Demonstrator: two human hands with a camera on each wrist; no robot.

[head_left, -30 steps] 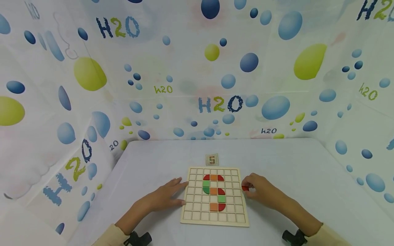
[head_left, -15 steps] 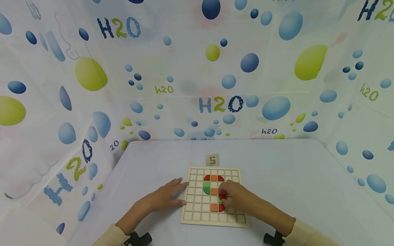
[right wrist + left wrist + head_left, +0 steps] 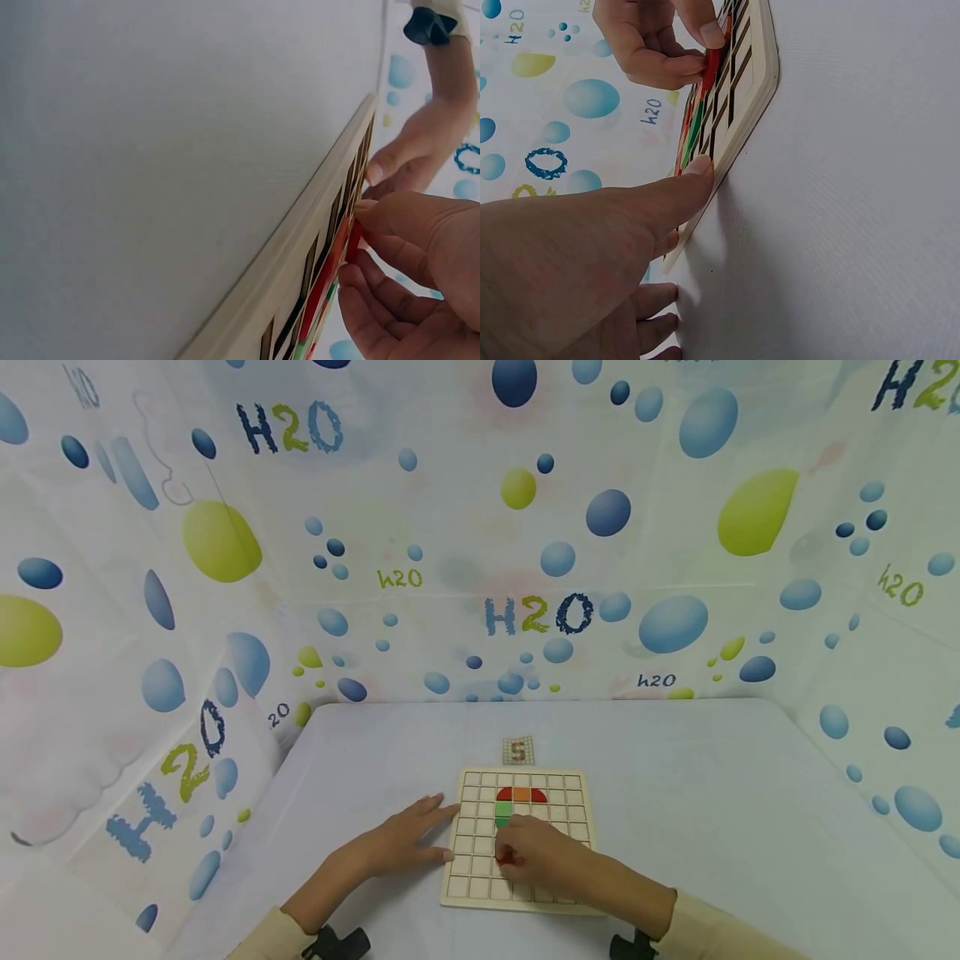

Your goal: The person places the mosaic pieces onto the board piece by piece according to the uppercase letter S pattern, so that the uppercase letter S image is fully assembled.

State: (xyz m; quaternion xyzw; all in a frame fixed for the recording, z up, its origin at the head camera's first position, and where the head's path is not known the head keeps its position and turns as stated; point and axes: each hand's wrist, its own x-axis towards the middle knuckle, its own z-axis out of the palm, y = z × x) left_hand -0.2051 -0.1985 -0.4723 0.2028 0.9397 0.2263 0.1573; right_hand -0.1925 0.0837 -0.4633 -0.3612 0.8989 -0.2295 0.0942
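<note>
A pale wooden grid board (image 3: 467, 896) lies on the white table. My right hand (image 3: 547, 856) is over its lower middle, pinching a small red tile (image 3: 712, 66) between thumb and fingers, close over the squares. Further up the board a red, orange and red row ends in a red rounded tile (image 3: 538, 795). Below the row's left end sits a green square tile (image 3: 503, 808). Other coloured tiles are hidden under my right hand. My left hand (image 3: 401, 837) rests at the board's left edge, fingers spread, with thumb and fingertips touching the rim.
A small card with an S pattern (image 3: 517, 750) lies just beyond the board's far edge. White table (image 3: 690, 777) surrounds the board. A white backdrop (image 3: 450, 502) printed with blue and green bubbles rises behind and at the sides.
My right hand has carried the red tile leftward from the board's right edge to over its lower middle, covering several tiles. My left hand has stayed at the left edge.
</note>
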